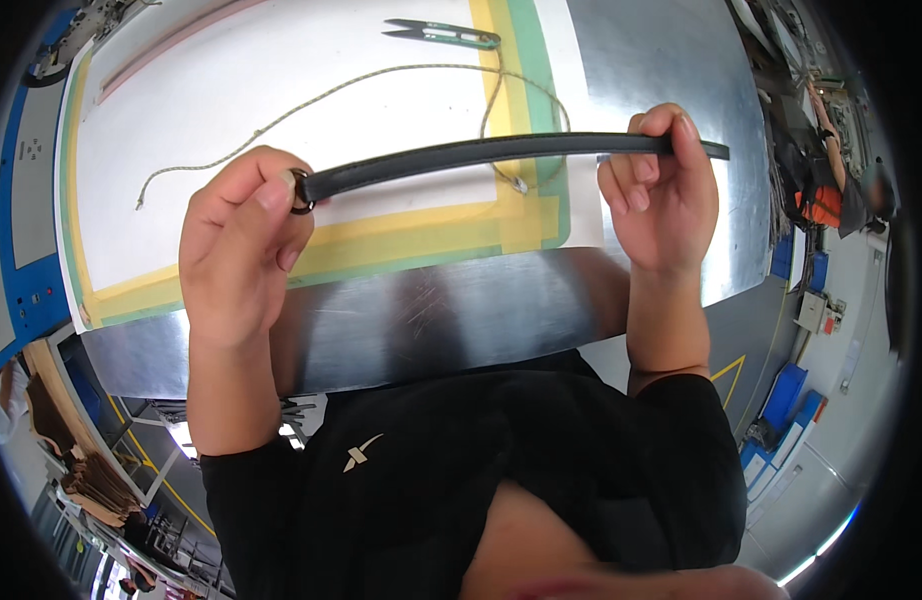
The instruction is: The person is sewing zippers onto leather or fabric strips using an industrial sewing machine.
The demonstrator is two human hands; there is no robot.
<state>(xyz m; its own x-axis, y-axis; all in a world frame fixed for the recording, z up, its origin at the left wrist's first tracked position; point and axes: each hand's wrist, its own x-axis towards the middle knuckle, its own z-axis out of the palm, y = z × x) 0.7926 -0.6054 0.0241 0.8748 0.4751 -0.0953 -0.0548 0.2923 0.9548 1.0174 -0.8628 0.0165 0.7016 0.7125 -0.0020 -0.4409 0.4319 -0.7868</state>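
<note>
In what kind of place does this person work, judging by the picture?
Probably a workshop or factory floor: there is a metal-topped worktable, with thread snips lying on the white sheet over it, and yellow floor markings show beyond.

Open paper [236, 105] beyond strap [486, 150], cord [421, 67] across it

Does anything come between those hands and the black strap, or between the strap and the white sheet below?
The left hand grips the strap at its ringed end and the right hand pinches it near the other, with nothing visible in between. Below, part of a looped cord lies between strap and white sheet.
</note>
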